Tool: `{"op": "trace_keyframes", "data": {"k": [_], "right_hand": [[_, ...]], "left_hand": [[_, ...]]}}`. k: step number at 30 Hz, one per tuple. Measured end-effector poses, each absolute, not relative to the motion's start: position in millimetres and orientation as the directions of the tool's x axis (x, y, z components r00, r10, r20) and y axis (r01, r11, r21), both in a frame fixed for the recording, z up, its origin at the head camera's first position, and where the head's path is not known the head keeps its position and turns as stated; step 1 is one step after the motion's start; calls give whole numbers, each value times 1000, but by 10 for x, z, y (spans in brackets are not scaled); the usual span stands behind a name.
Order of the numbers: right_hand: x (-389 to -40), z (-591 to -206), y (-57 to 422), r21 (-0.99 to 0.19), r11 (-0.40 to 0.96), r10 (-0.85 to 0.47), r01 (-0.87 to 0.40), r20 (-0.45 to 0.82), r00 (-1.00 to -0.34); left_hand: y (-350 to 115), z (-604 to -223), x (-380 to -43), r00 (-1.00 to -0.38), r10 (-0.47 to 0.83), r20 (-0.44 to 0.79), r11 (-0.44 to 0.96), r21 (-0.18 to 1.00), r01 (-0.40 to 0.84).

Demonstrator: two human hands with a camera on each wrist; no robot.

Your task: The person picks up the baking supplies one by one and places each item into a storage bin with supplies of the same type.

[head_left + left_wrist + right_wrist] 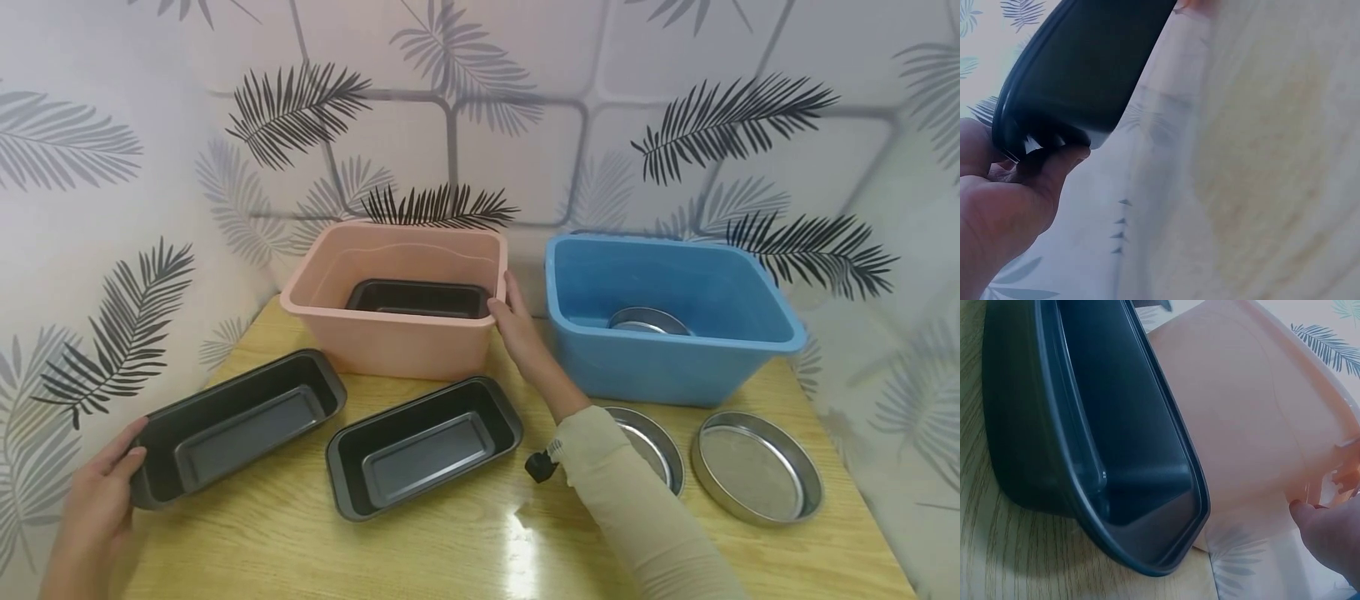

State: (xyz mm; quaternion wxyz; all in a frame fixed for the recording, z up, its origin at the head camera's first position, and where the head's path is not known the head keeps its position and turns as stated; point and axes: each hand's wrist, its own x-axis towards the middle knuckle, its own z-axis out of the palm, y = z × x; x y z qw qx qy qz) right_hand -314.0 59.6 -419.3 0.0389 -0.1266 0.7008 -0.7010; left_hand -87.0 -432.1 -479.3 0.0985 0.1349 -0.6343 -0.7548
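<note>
My left hand (101,496) grips the left end of a dark loaf pan (247,429); in the left wrist view its thumb presses the end wall of the tilted pan (1091,69). My right hand (517,329) holds the right rim of a pink bin (397,346), thumb on the near side. The right wrist view shows that thumb against the bin (1229,406). Inside the bin sits another dark loaf pan (420,297), partly hidden by the front wall. A third loaf pan (427,458) lies on the table between the hands, in front of the bin.
A blue bin (637,367) stands right of the pink one, with a round metal pan (648,318) inside. Two more round pans lie before it: one (660,446) partly behind my right sleeve, the other (753,471) farther right. A leaf-patterned wall (517,167) backs the wooden table (450,550).
</note>
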Motion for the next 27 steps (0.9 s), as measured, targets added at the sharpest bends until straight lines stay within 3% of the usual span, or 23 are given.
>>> {"op": "trace_keyframes", "data": {"k": [13,21,27], "right_hand": [[-3140,-4214,613,-993,-12,-241,-117,116,-964],[-3123,-4216,610,-996,4,-208,-92,89,-974],[-3122,-4213,617,-993,1,-192,-119,117,-974]], "left_hand": [[-4310,-4434,-948,-974,-217,64,-382,913,145],[-4334,-4267,-946,-974,-184,132,-334,924,188],[-4347,-4188,-989,-960,-184,210,-381,885,267]]}}
